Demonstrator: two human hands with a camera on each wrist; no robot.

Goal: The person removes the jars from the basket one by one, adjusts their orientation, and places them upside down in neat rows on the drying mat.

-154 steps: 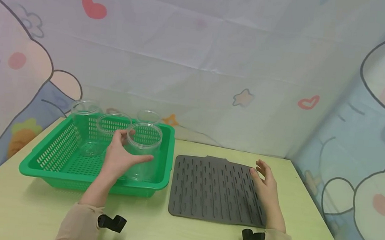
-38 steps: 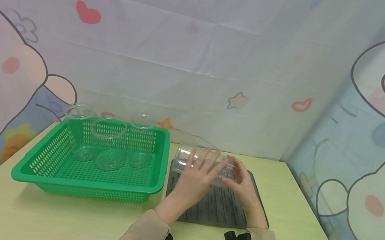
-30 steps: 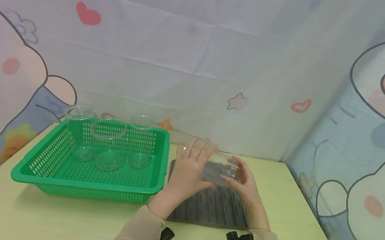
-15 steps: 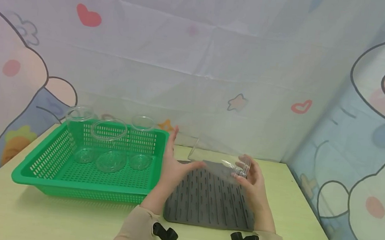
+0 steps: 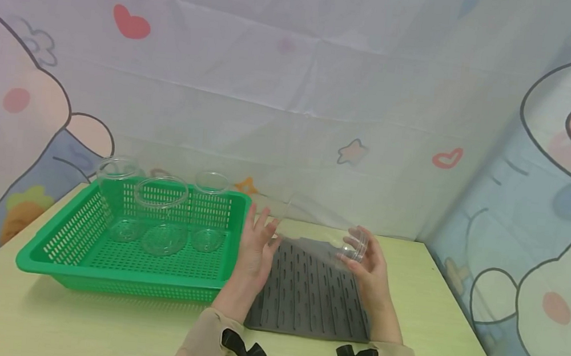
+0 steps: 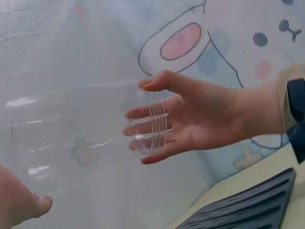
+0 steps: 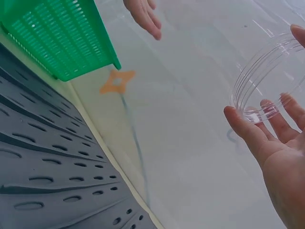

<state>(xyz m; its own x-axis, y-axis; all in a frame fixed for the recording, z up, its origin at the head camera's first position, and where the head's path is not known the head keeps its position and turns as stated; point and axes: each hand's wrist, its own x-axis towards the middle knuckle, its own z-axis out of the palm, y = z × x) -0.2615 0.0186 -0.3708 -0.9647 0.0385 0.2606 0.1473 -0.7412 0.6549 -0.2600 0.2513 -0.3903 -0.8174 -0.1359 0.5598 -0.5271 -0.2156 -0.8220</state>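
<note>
A clear plastic jar (image 5: 318,227) is tilted on its side above the dark grey ridged mat (image 5: 312,301). My right hand (image 5: 372,269) holds its threaded rim, thumb on the near side and fingers on the far side. In the left wrist view the jar (image 6: 86,124) stretches leftward from that grip. By the jar's other end is my left hand (image 5: 256,250), palm turned toward it, fingers fairly straight. Whether it touches the jar cannot be told. In the right wrist view the left hand's fingers (image 7: 145,19) look extended.
A green plastic basket (image 5: 126,276) stands on the table (image 5: 95,331) to the left. In it are three clear jars, one in front (image 5: 163,238), one back left (image 5: 124,228) and one back right (image 5: 207,238). A printed cloth (image 5: 274,85) hangs behind the table.
My left hand carried the jar from the basket over the mat, where it was turned sideways. My right hand took its rim. My left hand has since come off the jar's side and moved left.
</note>
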